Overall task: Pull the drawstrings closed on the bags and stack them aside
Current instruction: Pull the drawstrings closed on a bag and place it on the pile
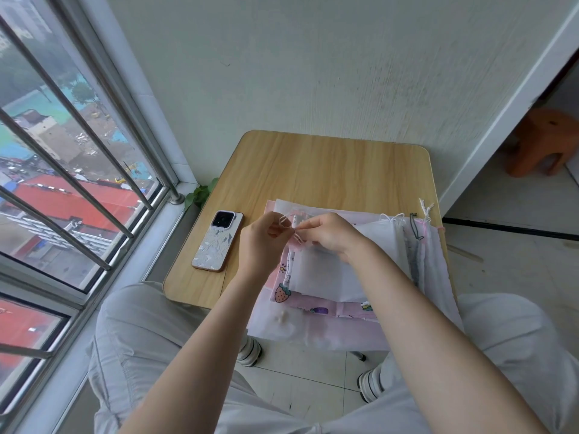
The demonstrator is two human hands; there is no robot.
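A pile of cloth drawstring bags lies on the small wooden table (313, 164). On top is a white bag (326, 277); beneath it a pink printed bag (313, 308) with a strawberry picture shows. My left hand (263, 239) pinches the white drawstring (285, 221) at the top bag's left edge. My right hand (329, 234) pinches the gathered mouth of the same bag just right of the cord. More bags (426, 258) with white and black cords lie at the table's right edge.
A phone (217, 241) in a patterned case lies face down on the table's left part. A barred window runs along the left, the wall stands behind the table, and an orange stool (545, 142) sits past the doorway at right. My knees flank the table.
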